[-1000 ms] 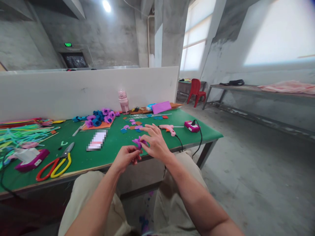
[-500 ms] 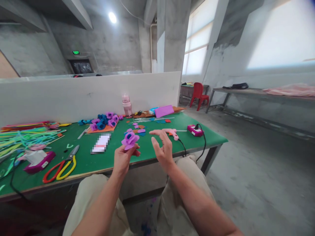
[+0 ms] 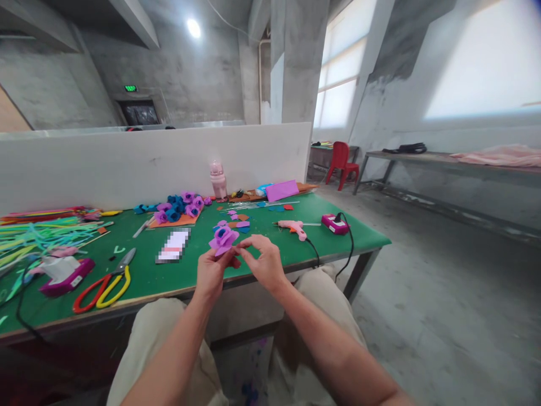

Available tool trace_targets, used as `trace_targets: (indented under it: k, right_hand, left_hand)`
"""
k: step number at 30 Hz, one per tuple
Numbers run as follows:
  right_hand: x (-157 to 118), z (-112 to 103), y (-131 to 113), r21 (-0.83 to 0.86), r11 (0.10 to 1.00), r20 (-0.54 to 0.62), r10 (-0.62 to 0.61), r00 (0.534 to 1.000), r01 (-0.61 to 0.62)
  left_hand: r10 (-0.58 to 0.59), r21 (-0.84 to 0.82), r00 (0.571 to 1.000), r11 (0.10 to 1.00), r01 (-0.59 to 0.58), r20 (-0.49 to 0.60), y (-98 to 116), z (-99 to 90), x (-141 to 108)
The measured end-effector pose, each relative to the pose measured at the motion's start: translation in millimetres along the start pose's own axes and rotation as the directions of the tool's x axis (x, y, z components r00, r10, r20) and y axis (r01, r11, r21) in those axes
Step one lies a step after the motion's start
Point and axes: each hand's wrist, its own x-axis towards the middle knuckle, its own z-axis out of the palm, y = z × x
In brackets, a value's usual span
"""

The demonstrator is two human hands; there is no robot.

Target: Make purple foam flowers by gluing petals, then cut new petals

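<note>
A purple paper flower [image 3: 223, 239] with a dark blue centre is pinched in my left hand [image 3: 212, 272], just above the table's front edge. My right hand [image 3: 265, 260] has its thumb and index finger pinched together at the flower's right underside, close to the left fingertips. What the right fingers hold, if anything, is too small to make out. Behind the flower lie cut paper petals [image 3: 242, 225] in purple, blue and brown. To the right a pink glue gun [image 3: 296, 229] rests on the green table [image 3: 270, 255].
Red-and-yellow-handled scissors [image 3: 110, 285], a phone-like pixelated item [image 3: 174, 246] and a magenta power box [image 3: 70, 277] lie left. Finished purple and blue flowers [image 3: 181, 207] sit behind. A pink bottle [image 3: 218, 181] stands by the white partition [image 3: 262, 155]. Another magenta box [image 3: 335, 224] with a cable is right.
My right hand has moved left, from open beside the glue gun to a pinch at the flower. The left hand still holds the flower in nearly the same place.
</note>
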Motion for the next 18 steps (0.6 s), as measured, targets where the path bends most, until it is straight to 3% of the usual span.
trace_targets:
  k: [5,11,15,18]
  right_hand:
    - [0.5,2.2,-1.1,0.02,0.999,-0.025,0.029,0.999,-0.029]
    - [1.8,1.5,0.8,0.01,0.999,-0.029,0.047,0.998,-0.047]
    - [2.5,-0.9,2.4,0.019,0.999,-0.023,0.043,0.999,-0.042]
    - [3.3,-3.0,4.2,0.098,0.992,-0.03,0.088,0.996,-0.084]
  left_hand:
    - [-0.136,-0.06,0.983,0.988,0.144,0.12,2.3,0.4,-0.8]
    - [-0.186,-0.032,0.968,0.98,0.194,0.166,1.8,2.9,-2.6]
    - [-0.179,0.007,0.97,0.984,0.181,0.164,1.2,4.5,-3.8]
    - [-0.096,0.071,0.991,0.993,0.089,0.089,1.1,3.1,-3.2]
